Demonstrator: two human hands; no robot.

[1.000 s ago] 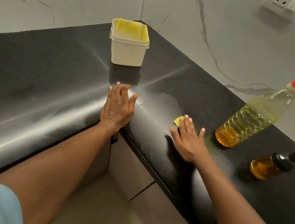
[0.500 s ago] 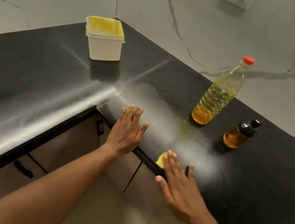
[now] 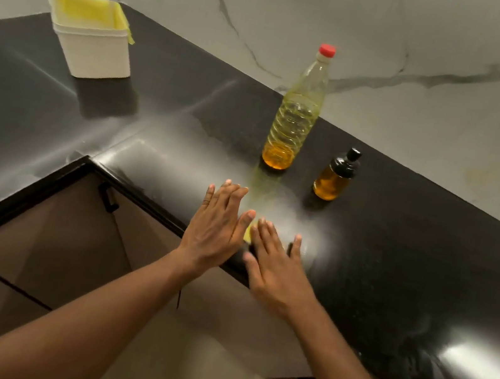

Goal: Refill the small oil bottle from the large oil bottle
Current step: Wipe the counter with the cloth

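The large oil bottle [image 3: 296, 111], clear plastic with a red cap and a little amber oil at its base, stands upright on the black counter [image 3: 397, 247]. To its right stands the small oil bottle [image 3: 335, 175], amber with a black cap. My left hand [image 3: 216, 226] lies flat with straight fingers on the counter's front edge, in front of the large bottle. My right hand [image 3: 275, 266] lies flat beside it, fingers spread, over a small yellow thing [image 3: 248, 233] that is mostly hidden. Both hands are well short of the bottles.
A white tub [image 3: 91, 40] lined with yellow cloth stands at the back left near the counter's corner. Marble walls rise behind the counter. Cabinet doors with black handles [image 3: 108, 197] sit below the counter edge.
The view has swung right and closer, bringing the bottles toward the middle. My two hands have come together at the counter edge, the left hand now touching beside the right.
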